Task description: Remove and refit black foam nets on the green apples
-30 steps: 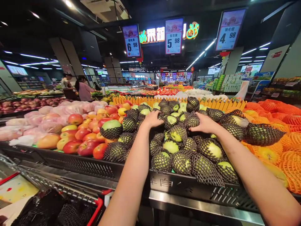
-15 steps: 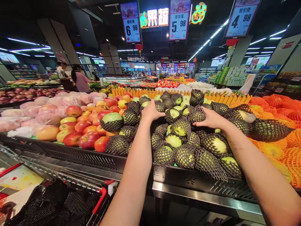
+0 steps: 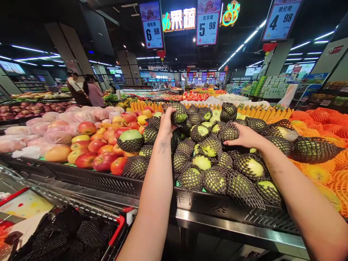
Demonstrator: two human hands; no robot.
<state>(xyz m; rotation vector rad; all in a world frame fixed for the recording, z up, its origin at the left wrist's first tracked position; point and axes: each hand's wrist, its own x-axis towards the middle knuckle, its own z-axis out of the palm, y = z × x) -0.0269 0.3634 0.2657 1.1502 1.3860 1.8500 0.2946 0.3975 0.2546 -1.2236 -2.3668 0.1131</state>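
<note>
Left hand grasps one netted apple toward the pile's back, right hand clasps a second apple beside its neighbours. The handling looks midway: two held, neither away from the pile, well over a dozen left in one crate, three price signs overhead.

Ceiling strip lights are shining at upper right; an illuminated fruit-and-vegetable sign is glaring at top centre; a steel rail is gleaming at lower centre; wide-angle distortion is stretching the edges.
</note>
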